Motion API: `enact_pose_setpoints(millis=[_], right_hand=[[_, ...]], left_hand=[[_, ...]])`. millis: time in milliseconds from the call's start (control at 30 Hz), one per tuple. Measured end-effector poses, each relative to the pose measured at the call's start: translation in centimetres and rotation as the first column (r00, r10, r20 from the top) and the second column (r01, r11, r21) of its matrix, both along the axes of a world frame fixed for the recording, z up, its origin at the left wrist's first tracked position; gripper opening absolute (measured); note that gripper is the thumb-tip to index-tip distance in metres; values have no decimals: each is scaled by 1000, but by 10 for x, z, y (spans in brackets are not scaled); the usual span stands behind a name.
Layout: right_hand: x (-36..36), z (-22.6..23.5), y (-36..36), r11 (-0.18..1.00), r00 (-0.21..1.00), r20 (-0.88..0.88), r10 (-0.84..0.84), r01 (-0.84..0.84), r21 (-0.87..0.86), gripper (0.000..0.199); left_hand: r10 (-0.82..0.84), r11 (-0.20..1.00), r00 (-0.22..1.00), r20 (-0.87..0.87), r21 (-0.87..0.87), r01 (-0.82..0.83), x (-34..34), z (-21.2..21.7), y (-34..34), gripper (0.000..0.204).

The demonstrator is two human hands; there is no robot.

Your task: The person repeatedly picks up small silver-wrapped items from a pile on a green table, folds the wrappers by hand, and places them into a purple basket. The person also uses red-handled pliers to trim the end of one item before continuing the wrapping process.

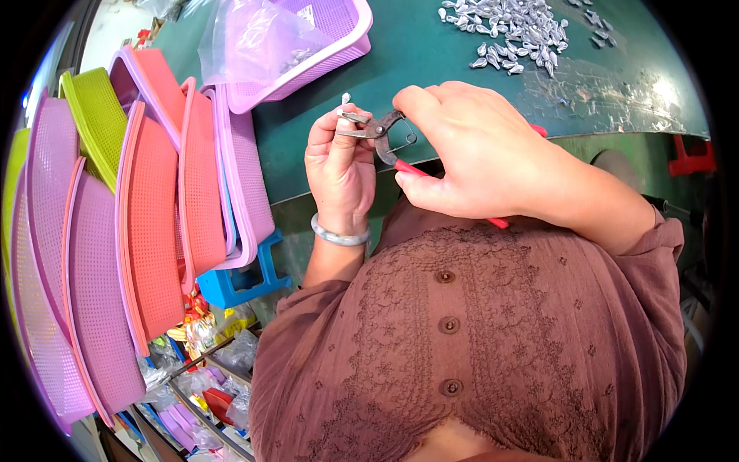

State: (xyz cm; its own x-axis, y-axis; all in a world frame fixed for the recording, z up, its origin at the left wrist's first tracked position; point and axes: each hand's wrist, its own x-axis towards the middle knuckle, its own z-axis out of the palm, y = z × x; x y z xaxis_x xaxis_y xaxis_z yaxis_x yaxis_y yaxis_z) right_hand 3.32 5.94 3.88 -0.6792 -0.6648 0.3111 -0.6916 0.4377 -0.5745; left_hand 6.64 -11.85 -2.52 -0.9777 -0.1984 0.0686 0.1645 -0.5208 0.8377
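Observation:
My right hand (481, 154) is wrapped round the red handles of a pair of spring-loaded pliers (382, 132). The dark metal jaws point left and lie apart at the fingertips of my left hand (339, 165). Between its thumb and fingers, that hand pinches a small silvery grey piece (345, 98) whose rounded tip stands up above them. The rest of the piece is hidden by the fingers and jaws. Many similar silvery pieces (512, 31) are heaped on the green table (408, 73) beyond my right hand.
A purple basket (308, 73) with a clear plastic bag (258, 46) sits at the table's left. Stacked purple, coral and green baskets (154, 223) crowd my left side. Below them stand a blue stool (246, 277) and bagged goods (223, 385). A red stool (690, 158) is at far right.

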Motion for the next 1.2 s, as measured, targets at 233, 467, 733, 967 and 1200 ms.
enact_pose_setpoints(millis=[233,467,733,967,1200], right_hand=[[-4,7,0,993,998,16,53,-55,105,34],[-3,8,-1,997,999,48,25,-28,69,34],[-1,-7,-6,990,1000,24,-11,14,-138,36],[-6,1,-5,999,999,35,32,-32,-24,35],[-2,2,-5,999,996,89,23,-20,-42,37]], left_hand=[[-25,1000,1000,1,-6,25,1,-1,-4,13],[-9,997,999,39,73,7,2,-2,-4,13],[14,1000,1000,-15,10,-14,2,1,-5,13],[-25,1000,999,-37,-2,25,1,9,-12,15],[-164,915,986,11,376,148,-3,3,-17,17]])
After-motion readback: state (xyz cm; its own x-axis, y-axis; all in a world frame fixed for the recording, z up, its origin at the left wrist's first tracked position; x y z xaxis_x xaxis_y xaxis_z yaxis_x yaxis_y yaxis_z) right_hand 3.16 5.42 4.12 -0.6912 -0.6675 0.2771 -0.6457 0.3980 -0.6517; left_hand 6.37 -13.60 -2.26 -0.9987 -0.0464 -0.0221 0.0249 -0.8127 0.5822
